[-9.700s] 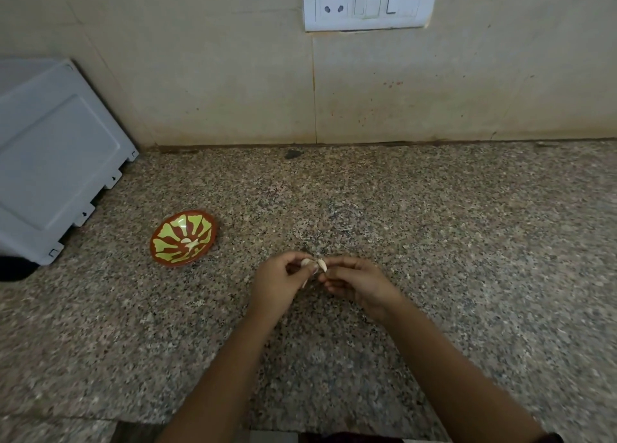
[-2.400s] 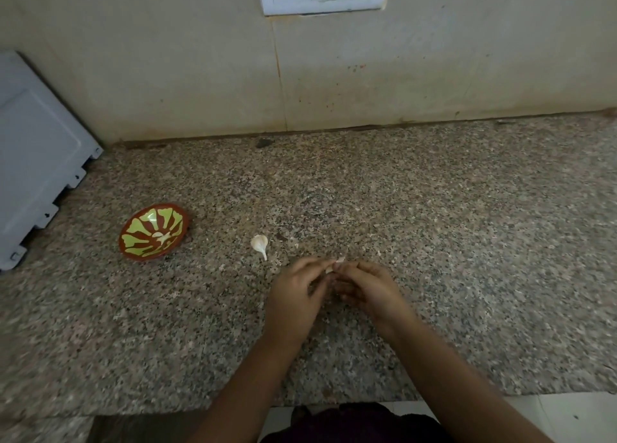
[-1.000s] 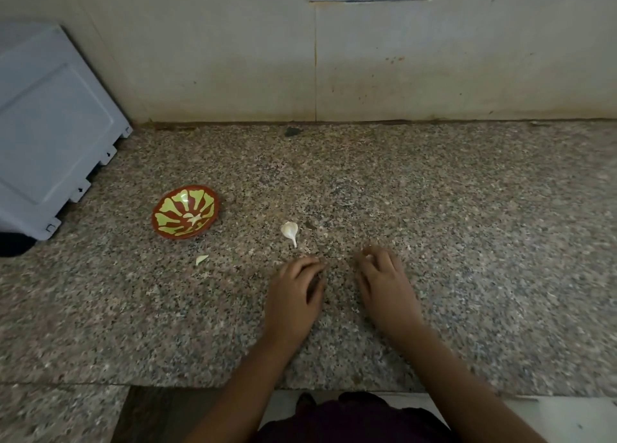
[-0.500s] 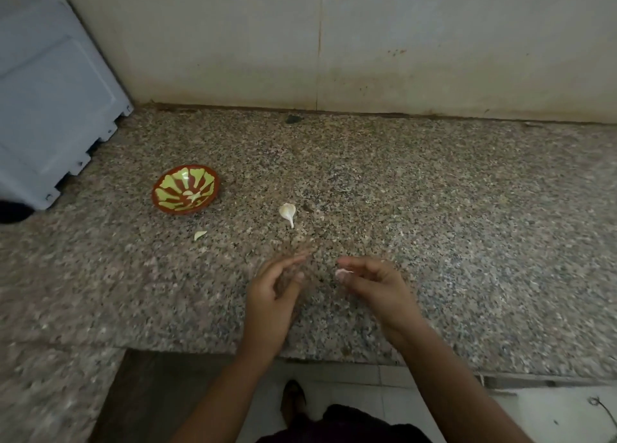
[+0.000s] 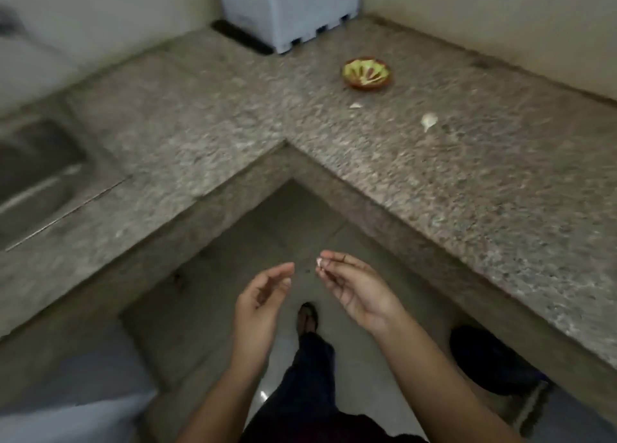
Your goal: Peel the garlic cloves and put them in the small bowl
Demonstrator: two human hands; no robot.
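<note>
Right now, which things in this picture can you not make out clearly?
All in the head view:
- the white bit pinched by the right hand is too small to tell clove from peel.
- the small bowl: motion blur hides whether cloves lie inside.
- the grey appliance is cut off by the top edge.
- the sink is blurred and cut off by the left edge.

Motion blur everywhere. The white bit (image 5: 319,261) pinched by the right hand (image 5: 359,289) is too small to tell clove from skin. The bowl (image 5: 365,88) shows only smeared contents. The sink (image 5: 40,188) runs off the left edge.
</note>
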